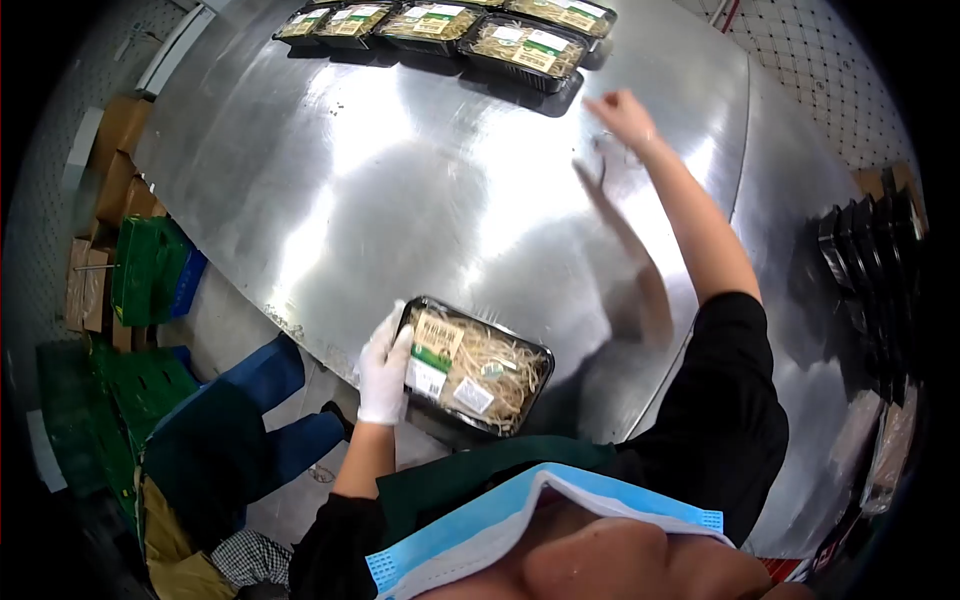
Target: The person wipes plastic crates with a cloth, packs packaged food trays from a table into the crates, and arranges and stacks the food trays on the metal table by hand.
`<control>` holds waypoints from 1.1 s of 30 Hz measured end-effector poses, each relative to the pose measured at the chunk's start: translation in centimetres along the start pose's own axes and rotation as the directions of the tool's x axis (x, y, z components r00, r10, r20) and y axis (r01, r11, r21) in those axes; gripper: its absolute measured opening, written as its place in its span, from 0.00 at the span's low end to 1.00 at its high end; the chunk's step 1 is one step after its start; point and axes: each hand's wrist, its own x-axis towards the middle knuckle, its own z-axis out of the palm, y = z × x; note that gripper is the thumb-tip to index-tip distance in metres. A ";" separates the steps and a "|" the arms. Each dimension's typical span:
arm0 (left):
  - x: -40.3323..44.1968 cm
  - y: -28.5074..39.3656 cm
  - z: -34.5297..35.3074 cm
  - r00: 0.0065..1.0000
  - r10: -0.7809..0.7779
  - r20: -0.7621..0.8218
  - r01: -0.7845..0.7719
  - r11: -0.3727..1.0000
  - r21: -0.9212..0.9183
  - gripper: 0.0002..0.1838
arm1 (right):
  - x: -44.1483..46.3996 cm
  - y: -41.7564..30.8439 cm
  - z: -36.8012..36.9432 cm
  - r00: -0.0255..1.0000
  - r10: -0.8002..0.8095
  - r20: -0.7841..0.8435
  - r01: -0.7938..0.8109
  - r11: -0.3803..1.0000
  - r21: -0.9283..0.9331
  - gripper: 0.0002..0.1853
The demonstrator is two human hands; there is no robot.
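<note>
My left hand (383, 368), in a white glove, grips the left side of a black plastic tray of bean sprouts (500, 368) at the table's near edge. The tray is sealed with clear film and carries a cream and green label plus white stickers. Stretched far forward, my bare right hand (625, 120) hovers over the metal table with no object visible in it; its fingers are bent and somewhat apart. Just beyond it, to the left, sits the closest of several similar packed trays (525, 52), lined up at the far side.
The shiny steel table (430, 200) spans the middle. Stacked black trays (875, 290) stand at right. Left of the table are green crates (150, 270), cardboard boxes (120, 165) and another person's blue-clad legs (250, 390). A blue face mask (600, 490) shows below.
</note>
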 end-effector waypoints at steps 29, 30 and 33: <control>-31.5 -9.6 -11.3 0.738 -0.173 -0.652 -0.301 0.781 -0.548 0.28 | -23.0 -14.4 -6.8 0.767 -0.594 0.244 0.629 0.771 -0.099 0.18; -34.6 -10.3 -11.9 0.654 -0.111 -0.748 -0.374 0.812 -0.448 0.31 | -25.6 -16.5 -6.5 0.677 -0.667 0.310 0.716 0.694 -0.070 0.17; -43.8 -16.6 -13.9 0.401 -0.118 -0.909 -0.258 0.937 -0.236 0.30 | -32.8 -21.8 -4.9 0.390 -0.802 0.453 0.879 0.470 0.075 0.15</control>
